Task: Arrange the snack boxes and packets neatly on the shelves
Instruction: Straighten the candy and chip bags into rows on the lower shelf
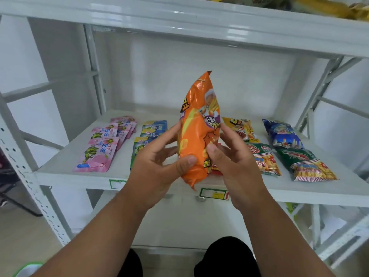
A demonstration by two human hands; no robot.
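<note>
An orange snack bag [199, 124] stands nearly upright in the air in front of the middle shelf [60, 174], its top seal pointing up and slightly right, its bottom corner hanging just past the shelf's front edge. The left hand [157, 166] grips its lower left side: the thumb lies across the front of the bag near the bottom, and the fingers curl round behind it. The right hand [233, 156] meets the bag from the other side, thumb pressed to the front low down, the fingers loosely spread behind the right edge; how firmly they bear on it cannot be told. Both forearms rise from below and converge on the bag.

Left of the left hand lie pink packets [103, 144] and, closer in, blue-and-yellow packets [153, 128] partly hidden by its fingers. Right of the right hand lie a yellow packet [241, 128], green prawn-cracker bags [305, 164] and a blue bag [281, 134].
</note>
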